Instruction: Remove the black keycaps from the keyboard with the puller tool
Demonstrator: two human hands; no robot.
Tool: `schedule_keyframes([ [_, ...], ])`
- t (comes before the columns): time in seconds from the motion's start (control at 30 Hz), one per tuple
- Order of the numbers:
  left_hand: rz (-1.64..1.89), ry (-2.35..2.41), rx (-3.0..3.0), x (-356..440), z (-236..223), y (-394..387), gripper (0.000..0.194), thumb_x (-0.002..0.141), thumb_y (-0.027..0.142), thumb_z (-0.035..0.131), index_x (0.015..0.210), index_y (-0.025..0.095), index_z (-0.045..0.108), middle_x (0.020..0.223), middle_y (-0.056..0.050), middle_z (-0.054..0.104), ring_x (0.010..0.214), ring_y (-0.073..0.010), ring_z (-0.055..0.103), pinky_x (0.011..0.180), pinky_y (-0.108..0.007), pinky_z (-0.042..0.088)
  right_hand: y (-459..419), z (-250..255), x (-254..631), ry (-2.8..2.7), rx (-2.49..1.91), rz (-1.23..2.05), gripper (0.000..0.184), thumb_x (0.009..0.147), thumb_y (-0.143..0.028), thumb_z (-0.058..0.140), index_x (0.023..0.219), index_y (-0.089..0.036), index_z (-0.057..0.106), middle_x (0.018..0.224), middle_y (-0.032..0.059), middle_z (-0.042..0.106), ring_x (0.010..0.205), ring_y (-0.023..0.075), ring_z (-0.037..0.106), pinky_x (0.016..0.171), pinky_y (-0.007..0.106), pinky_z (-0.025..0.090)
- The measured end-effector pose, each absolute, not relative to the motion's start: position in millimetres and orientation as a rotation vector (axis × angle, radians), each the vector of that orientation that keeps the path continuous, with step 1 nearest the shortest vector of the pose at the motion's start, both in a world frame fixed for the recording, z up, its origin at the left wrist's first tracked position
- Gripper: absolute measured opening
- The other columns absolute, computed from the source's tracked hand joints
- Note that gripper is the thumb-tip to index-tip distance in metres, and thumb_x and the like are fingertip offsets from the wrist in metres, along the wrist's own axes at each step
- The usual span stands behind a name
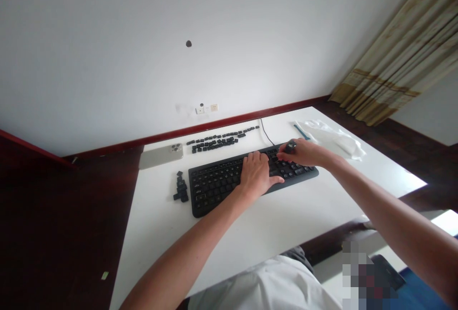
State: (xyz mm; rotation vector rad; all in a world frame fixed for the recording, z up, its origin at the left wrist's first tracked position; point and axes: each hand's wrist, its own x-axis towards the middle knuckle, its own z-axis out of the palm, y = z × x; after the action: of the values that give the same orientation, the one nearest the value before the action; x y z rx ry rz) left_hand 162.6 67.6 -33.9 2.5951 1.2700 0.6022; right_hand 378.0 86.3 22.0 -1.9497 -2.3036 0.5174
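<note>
A black computer keyboard (222,186) lies on the white desk (229,233), with its keys partly visible under my hands. My left hand (255,174) rests on the middle of the keys and holds nothing. My right hand (300,153) is at the keyboard's upper right, pinching a small black piece (290,146), perhaps a keycap. Several loose black keycaps (218,142) stand in rows behind the keyboard. A small heap of keycaps (181,187) sits to its left.
A pale smartphone (161,156) lies face down at the desk's back left. A white cloth or bag (331,139) and a blue strip-like tool (301,131) lie at the back right. A black cable (266,133) runs from the keyboard toward the back edge. Dark wooden flooring surrounds the desk.
</note>
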Motion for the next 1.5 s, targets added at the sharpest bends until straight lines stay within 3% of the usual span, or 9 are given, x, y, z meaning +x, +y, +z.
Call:
schedule_keyframes([
  [0.23, 0.638, 1.229, 2.54, 160.6, -35.8, 70.2, 0.065, 0.073, 0.064, 0.083, 0.11, 0.016, 0.061, 0.111, -0.011, 0.064, 0.108, -0.0298, 0.059, 0.095, -0.042, 0.047, 97.8, 30.0, 366.8, -2.474, -1.936, 0.586, 0.026, 0.089, -0.042, 0.065, 0.074, -0.023, 0.074, 0.075, 0.0086, 0.074, 0.07, 0.0262, 0.068, 0.064, 0.034, 0.043],
  [0.43, 0.625, 1.221, 2.54, 158.8, -33.2, 69.7, 0.061, 0.075, 0.065, 0.082, 0.11, 0.017, 0.063, 0.111, -0.011, 0.064, 0.109, -0.031, 0.059, 0.097, -0.043, 0.047, 89.4, 28.3, 352.5, -2.565, -1.941, 0.626, 0.021, 0.087, -0.028, 0.062, 0.067, -0.024, 0.069, 0.07, 0.0058, 0.072, 0.066, 0.0234, 0.065, 0.061, 0.033, 0.039],
  [0.63, 0.686, 1.202, 2.541, 158.2, -38.0, 70.4, 0.064, 0.075, 0.066, 0.081, 0.111, 0.016, 0.062, 0.11, -0.011, 0.065, 0.108, -0.0303, 0.06, 0.096, -0.043, 0.048, 88.2, 16.7, 363.4, -2.366, -1.985, 0.55, 0.032, 0.096, -0.045, 0.055, 0.075, -0.022, 0.063, 0.073, 0.0087, 0.071, 0.069, 0.0255, 0.067, 0.061, 0.033, 0.041],
  [0.83, 0.691, 1.206, 2.54, 158.0, -38.6, 70.7, 0.064, 0.077, 0.068, 0.078, 0.112, 0.016, 0.061, 0.11, -0.012, 0.066, 0.106, -0.0306, 0.061, 0.094, -0.044, 0.049, 80.4, 6.7, 354.6, -2.363, -1.874, 0.279, 0.024, 0.102, -0.042, 0.047, 0.105, -0.021, 0.059, 0.084, 0.0105, 0.073, 0.078, 0.0287, 0.069, 0.066, 0.032, 0.04],
  [1.2, 0.687, 1.201, 2.51, 158.5, -38.7, 72.7, 0.057, 0.078, 0.063, 0.08, 0.108, 0.017, 0.06, 0.111, -0.011, 0.065, 0.107, -0.0307, 0.061, 0.094, -0.044, 0.049, 84.9, 8.3, 364.4, -2.53, -1.659, 0.333, 0.012, 0.097, -0.026, 0.048, 0.104, -0.022, 0.057, 0.078, 0.0059, 0.068, 0.074, 0.0249, 0.065, 0.068, 0.03, 0.039],
  [1.37, 0.664, 1.183, 2.487, 157.6, -36.8, 75.6, 0.04, 0.084, 0.045, 0.08, 0.107, 0.018, 0.06, 0.11, -0.009, 0.066, 0.109, -0.0282, 0.061, 0.095, -0.042, 0.049, 88.6, 9.4, 373.6, -2.554, -1.646, 0.396, 0.015, 0.099, -0.036, 0.049, 0.104, -0.025, 0.058, 0.076, 0.0043, 0.067, 0.074, 0.025, 0.064, 0.068, 0.031, 0.04],
  [1.5, 0.643, 1.196, 2.497, 158.5, -35.3, 76.8, 0.039, 0.083, 0.045, 0.08, 0.104, 0.018, 0.061, 0.11, -0.01, 0.066, 0.109, -0.0294, 0.061, 0.095, -0.042, 0.049, 89.7, 8.2, 376.7, -2.572, -1.619, 0.448, 0.019, 0.1, -0.041, 0.049, 0.102, -0.025, 0.059, 0.079, 0.0049, 0.068, 0.076, 0.0253, 0.064, 0.07, 0.032, 0.041],
])
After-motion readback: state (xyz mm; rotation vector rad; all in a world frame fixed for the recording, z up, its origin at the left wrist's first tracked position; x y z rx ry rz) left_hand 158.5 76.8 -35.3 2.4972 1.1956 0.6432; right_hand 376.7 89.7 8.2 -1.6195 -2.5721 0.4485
